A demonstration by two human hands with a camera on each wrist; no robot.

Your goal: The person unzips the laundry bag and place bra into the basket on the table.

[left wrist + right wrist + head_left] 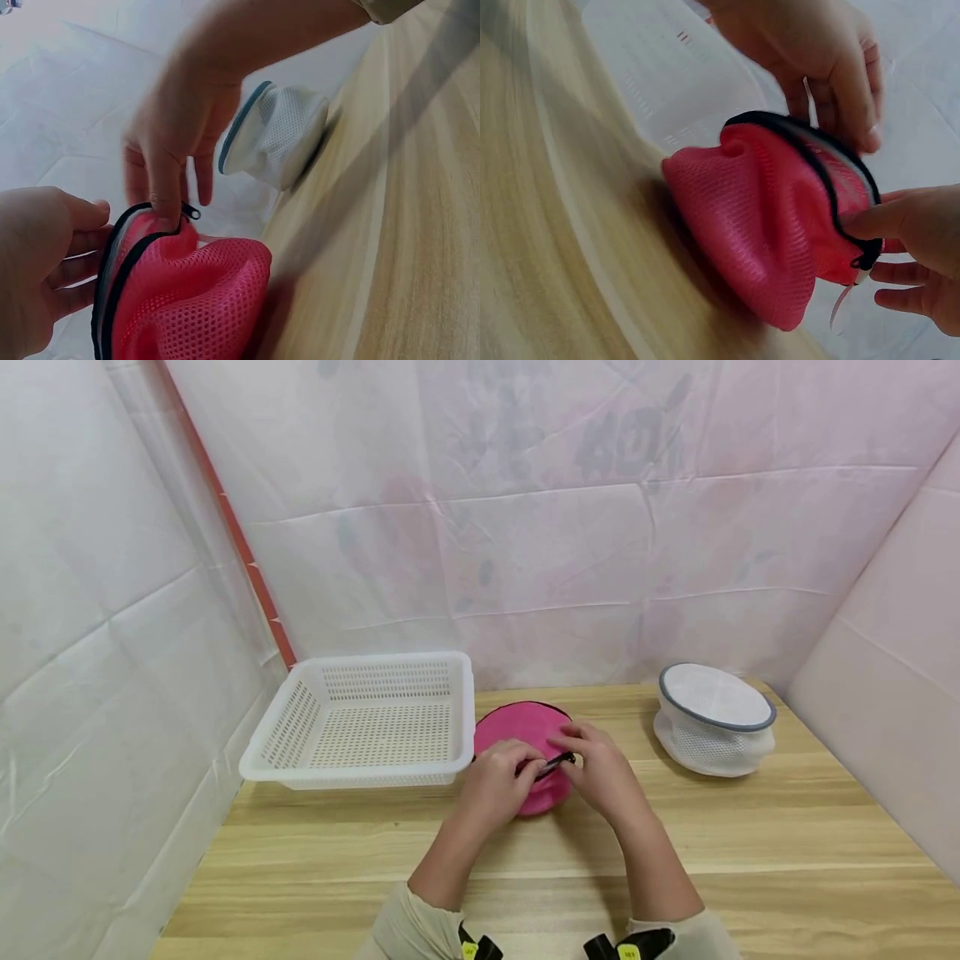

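Observation:
A pink mesh laundry bag [517, 722] with a black zipper edge stands on the table, its zipper parted and its mesh side creased. My right hand [606, 772] pinches the bag's rim beside the zipper pull [192, 211]; the thumb is inside the mouth and other fingers are outside. My left hand [495, 781] is at the opposite part of the rim. In the left wrist view its fingers [79, 268] reach behind the black edge, tips hidden, and its thumb stands apart from the bag. A thin light strip dangles near the zipper end in the right wrist view.
A white perforated plastic basket [352, 772] sits to the left of the bag. At the back right stands a white mesh bag [712, 747] with a grey rim. Pale sheeting [525, 552] walls off the back and sides of the wooden table [337, 860].

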